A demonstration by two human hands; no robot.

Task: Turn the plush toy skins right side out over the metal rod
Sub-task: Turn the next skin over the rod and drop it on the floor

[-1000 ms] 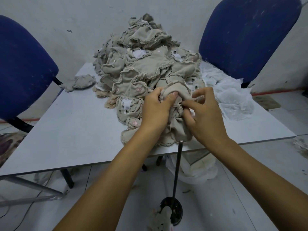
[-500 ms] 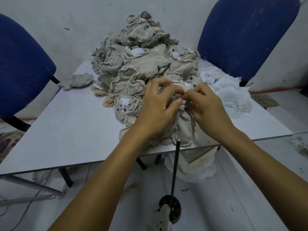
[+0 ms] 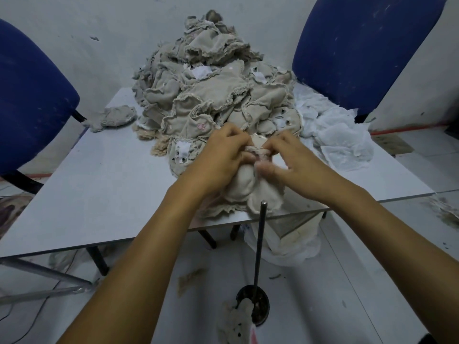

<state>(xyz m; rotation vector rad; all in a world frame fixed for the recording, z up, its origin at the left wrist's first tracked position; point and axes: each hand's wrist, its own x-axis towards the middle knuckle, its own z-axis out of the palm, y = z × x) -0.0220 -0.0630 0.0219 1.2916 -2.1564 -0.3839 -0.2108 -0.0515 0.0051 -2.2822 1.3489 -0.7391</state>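
Note:
A beige plush toy skin (image 3: 250, 187) lies at the table's front edge, inside out, with frayed seams showing. My left hand (image 3: 221, 160) and my right hand (image 3: 288, 160) both pinch its upper opening, fingers curled into the fabric. A thin dark metal rod (image 3: 259, 244) stands upright from a round black base (image 3: 255, 304) on the floor; its tip sits just below the skin, apart from it. A big heap of beige skins (image 3: 213, 90) fills the middle of the table behind my hands.
The grey table (image 3: 99, 184) carries white fabric pieces (image 3: 332, 135) at the right and one stray skin (image 3: 114, 117) at the left. Blue chairs (image 3: 360, 45) flank it. A plush piece (image 3: 238, 324) lies by the rod's base; a bag of fabric (image 3: 293, 242) sits under the table.
The skin has come up off the rod, whose bare tip now shows. Both hands moved from wrapping the skin's top to pinching its opening closer together.

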